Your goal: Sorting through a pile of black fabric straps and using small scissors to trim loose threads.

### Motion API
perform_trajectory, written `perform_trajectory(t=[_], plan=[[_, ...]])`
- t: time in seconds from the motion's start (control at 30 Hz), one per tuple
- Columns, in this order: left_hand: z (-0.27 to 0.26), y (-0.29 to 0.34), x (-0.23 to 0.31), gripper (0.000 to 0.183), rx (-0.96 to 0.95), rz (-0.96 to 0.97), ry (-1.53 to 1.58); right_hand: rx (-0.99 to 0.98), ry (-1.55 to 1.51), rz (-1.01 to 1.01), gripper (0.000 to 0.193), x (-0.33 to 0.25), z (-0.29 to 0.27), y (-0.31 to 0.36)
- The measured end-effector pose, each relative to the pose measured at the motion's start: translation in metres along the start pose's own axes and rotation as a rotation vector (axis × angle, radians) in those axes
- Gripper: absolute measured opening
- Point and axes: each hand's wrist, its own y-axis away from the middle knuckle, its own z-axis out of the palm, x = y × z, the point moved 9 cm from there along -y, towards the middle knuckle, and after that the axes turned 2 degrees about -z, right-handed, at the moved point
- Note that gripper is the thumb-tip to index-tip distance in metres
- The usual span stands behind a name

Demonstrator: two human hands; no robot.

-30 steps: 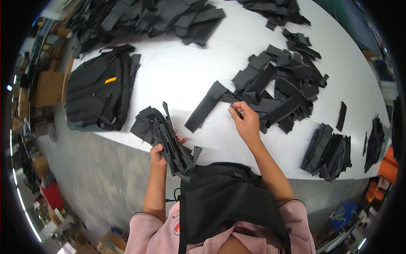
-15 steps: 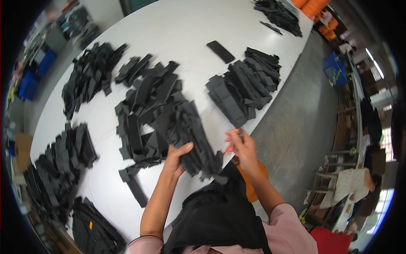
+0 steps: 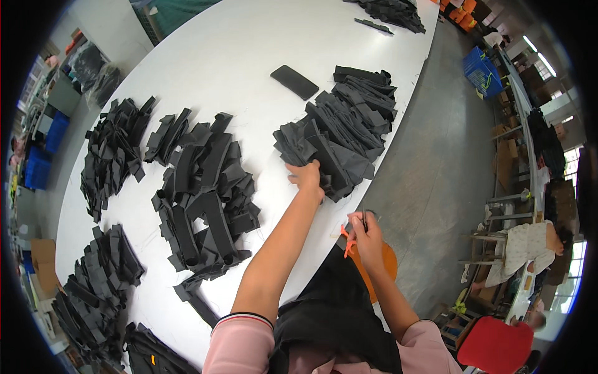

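Note:
My left hand [image 3: 305, 179] is closed on the near end of a bundle of black fabric strips [image 3: 298, 142], at the near left side of the right-hand pile of black strips [image 3: 355, 112]. Some of its fingers are hidden by the cloth. Just off the table's right edge, my right hand [image 3: 369, 240] holds a pair of small scissors with orange handles [image 3: 347, 242]; the dark metal part shows by the fingertips. To the left of my left forearm lies a larger loose heap of black strips [image 3: 208, 187], some folded into loops.
More black strip piles lie at the far left [image 3: 115, 149], near left [image 3: 99, 280] and far end [image 3: 395, 12] of the white table [image 3: 249, 37]. A black phone-like slab [image 3: 294, 82] lies beyond the right pile. A black bag [image 3: 156, 352] sits near left; an orange stool [image 3: 381, 265] stands below the edge.
My left hand has carried its bundle of strips from beside the middle heap up and right to the right-hand pile. My right hand stays near the edge with the scissors. The view has shifted.

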Motion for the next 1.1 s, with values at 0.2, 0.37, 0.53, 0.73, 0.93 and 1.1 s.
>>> perform_trajectory(t=[0.2,0.37,0.53,0.73,0.93,1.1], plan=[[-0.045,0.017,-0.018,0.084,0.176,0.304,-0.08,0.256,0.56,-0.585,0.037,-0.07,0.002,-0.038],[-0.04,-0.009,-0.033,0.079,-0.03,0.387,-0.492,0.145,0.78,-0.461,0.047,-0.019,0.016,-0.1],[-0.076,-0.016,-0.014,0.065,-0.164,0.455,-1.033,0.069,0.977,-0.623,0.036,-0.009,0.014,-0.105],[-0.203,0.127,-0.023,0.04,0.004,0.955,-0.532,0.106,0.607,-0.459,0.021,-0.036,0.003,-0.034],[-0.443,0.167,-0.061,0.06,1.1,0.699,-0.71,-0.617,0.251,-0.273,0.016,0.008,0.173,0.042],[-0.486,0.125,-0.122,0.071,0.593,0.145,-0.646,-1.081,0.344,-0.712,0.025,-0.041,0.324,0.16]])
